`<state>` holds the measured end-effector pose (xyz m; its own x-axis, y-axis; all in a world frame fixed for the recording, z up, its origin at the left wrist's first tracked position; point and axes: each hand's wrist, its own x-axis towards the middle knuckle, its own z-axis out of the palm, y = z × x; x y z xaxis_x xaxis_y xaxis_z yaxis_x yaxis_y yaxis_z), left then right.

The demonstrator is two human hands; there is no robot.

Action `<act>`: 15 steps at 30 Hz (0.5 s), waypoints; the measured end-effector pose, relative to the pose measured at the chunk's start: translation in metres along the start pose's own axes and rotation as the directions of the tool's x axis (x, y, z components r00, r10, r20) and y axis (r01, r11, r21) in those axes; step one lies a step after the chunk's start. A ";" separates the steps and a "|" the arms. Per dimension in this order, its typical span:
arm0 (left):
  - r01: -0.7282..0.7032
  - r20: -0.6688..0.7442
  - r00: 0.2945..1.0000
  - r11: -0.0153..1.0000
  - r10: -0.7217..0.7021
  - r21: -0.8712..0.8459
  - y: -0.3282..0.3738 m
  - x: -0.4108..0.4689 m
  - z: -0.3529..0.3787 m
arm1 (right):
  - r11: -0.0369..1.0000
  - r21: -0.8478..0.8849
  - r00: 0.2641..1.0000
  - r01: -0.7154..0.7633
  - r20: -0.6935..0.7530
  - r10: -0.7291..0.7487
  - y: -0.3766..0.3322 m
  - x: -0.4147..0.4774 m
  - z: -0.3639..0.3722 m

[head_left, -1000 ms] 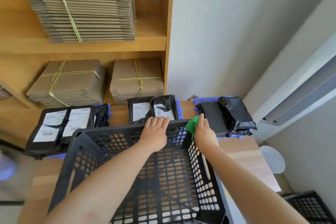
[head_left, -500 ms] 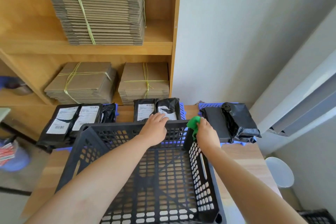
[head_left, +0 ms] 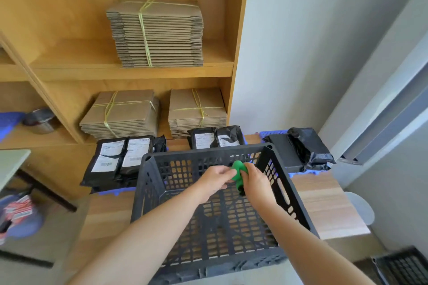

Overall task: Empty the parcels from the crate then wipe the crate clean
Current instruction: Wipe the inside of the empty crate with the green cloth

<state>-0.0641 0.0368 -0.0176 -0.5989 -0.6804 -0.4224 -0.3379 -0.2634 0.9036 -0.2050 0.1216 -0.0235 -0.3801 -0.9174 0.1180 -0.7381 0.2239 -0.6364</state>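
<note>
The black slotted crate point(head_left: 148, 194) stands on the wooden table in front of me with nothing lying inside it. Both my hands reach into it near the far wall. My right hand point(head_left: 257, 183) grips a bunched green cloth point(head_left: 238, 173), and my left hand point(head_left: 214, 180) pinches the same cloth from the left. Black parcels with white labels lie behind the crate: a group at the left point(head_left: 115, 159), two in the middle point(head_left: 215, 137), and a bulkier pair at the right point(head_left: 298, 152).
A wooden shelf unit point(head_left: 129, 71) behind the table holds tied bundles of flat cardboard point(head_left: 155, 32). Blue trays point(head_left: 273, 133) lie under the parcels. A white stool point(head_left: 361, 208) stands right of the table, and another black crate point(head_left: 403, 266) sits on the floor at bottom right.
My left hand let go of the crate's far rim and came down inside to meet the cloth. My right hand moved with the cloth from the far right corner into the crate.
</note>
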 end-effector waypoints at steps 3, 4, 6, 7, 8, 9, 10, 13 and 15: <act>0.025 -0.061 0.998 1.000 -0.025 -0.004 -0.014 -0.008 -0.009 | 1.000 0.016 0.993 -0.008 0.115 0.006 -0.011 -0.014 0.009; 0.036 -0.084 0.996 0.999 -0.039 -0.040 -0.017 -0.008 -0.010 | 1.000 0.019 0.985 -0.017 0.170 0.014 -0.013 -0.019 0.010; 0.075 -0.119 0.989 0.990 -0.090 -0.121 -0.016 -0.011 -0.010 | 1.000 -0.001 0.953 -0.030 0.303 0.029 -0.014 -0.025 0.014; 0.104 -0.117 0.986 0.983 -0.122 -0.152 -0.014 -0.013 -0.008 | 0.999 -0.024 0.931 -0.037 0.363 0.043 -0.014 -0.026 0.017; 0.126 -0.106 0.984 0.978 -0.145 -0.169 -0.011 -0.015 -0.006 | 0.998 -0.042 0.913 -0.048 0.402 0.060 -0.012 -0.025 0.021; 0.141 -0.092 0.983 0.976 -0.158 -0.168 -0.009 -0.015 -0.003 | 0.997 -0.051 0.909 -0.063 0.410 0.079 -0.012 -0.024 0.025; 0.148 -0.080 0.984 0.978 -0.161 -0.150 -0.007 -0.015 0.000 | 0.995 -0.036 0.917 -0.090 0.387 0.097 -0.012 -0.024 0.029; 0.160 -0.070 0.984 0.984 -0.165 -0.078 0.005 -0.013 0.007 | 0.980 0.067 0.950 -0.190 0.265 0.166 -0.013 -0.018 0.029; 0.155 -0.080 0.985 0.988 -0.156 -0.016 0.012 -0.011 0.009 | 0.964 0.114 0.950 -0.238 0.233 0.207 -0.008 -0.014 0.025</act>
<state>-0.0676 0.0474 -0.0028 -0.4788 -0.6838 -0.5506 -0.4145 -0.3767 0.8284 -0.1793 0.1246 -0.0392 -0.3839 -0.9020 -0.1976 -0.5577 0.3971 -0.7289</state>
